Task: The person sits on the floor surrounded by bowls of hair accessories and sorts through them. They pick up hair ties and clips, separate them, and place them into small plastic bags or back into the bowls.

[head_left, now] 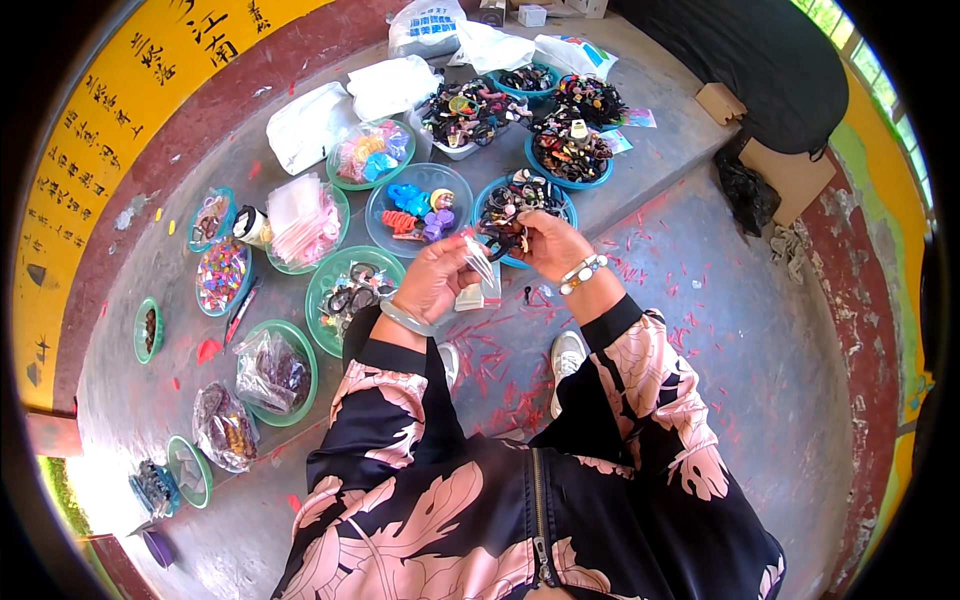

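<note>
At the left, a blue round plastic bowl of small multicoloured pieces [247, 292] stands on the grey concrete surface [180, 285]; being so full, it could shed bits over its rim if knocked. Nearer the arms sits a green round plastic bowl with black loops [308, 305]. The left sleeve, black with pink leaves [385, 385], overlaps its edge in this view – a low sweep of the forearm might catch the rim and tip it, though the view does not show whether they touch.

The left hand [435, 278] has its grip pinched on a clear, flat plastic bag with a red edge [482, 262], which lies between the two hands. Being thin and slick, the bag could slide or fold shut if the fingers loosen. The right hand [552, 248] is beside a blue round bowl of dark hair ties [574, 215]; its grip is curled in, but I cannot tell whether it grasps a tie. Those ties look tangled – one pulled up could drag others onto the floor [760, 310], among the thin red scraps [490, 375].
</note>
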Motion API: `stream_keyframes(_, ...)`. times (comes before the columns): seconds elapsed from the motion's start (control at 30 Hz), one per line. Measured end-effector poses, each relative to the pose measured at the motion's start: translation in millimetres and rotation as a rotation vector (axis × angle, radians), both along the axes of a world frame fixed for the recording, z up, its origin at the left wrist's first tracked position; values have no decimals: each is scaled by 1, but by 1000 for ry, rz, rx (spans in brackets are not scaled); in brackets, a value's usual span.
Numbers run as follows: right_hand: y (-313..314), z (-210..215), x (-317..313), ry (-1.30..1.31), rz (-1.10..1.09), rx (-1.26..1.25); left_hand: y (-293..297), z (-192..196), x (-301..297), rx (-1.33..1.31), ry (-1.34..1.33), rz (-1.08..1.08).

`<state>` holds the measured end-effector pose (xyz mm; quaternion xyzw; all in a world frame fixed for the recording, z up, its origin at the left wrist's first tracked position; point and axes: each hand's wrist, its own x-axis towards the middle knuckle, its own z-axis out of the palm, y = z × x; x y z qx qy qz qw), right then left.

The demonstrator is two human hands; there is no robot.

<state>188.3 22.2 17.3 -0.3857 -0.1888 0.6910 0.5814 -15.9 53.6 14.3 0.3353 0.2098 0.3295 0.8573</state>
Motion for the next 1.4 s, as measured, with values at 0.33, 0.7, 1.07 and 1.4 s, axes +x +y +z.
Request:
stream_keyframes(0.33,-4,23,-7,-598,-9,304,-1,0,0,166,17,84)
stream_keyframes(0.7,-17,28,-21,-1592,-85,654,-9,0,9,901,388,122)
stream_keyframes(1.07,-3,3,-6,-713,-106,93,-12,-3,9,968,449,120)
stream_keyframes(1.4,-5,8,13,-58,-115,-53,-7,-7,7,697,315,105)
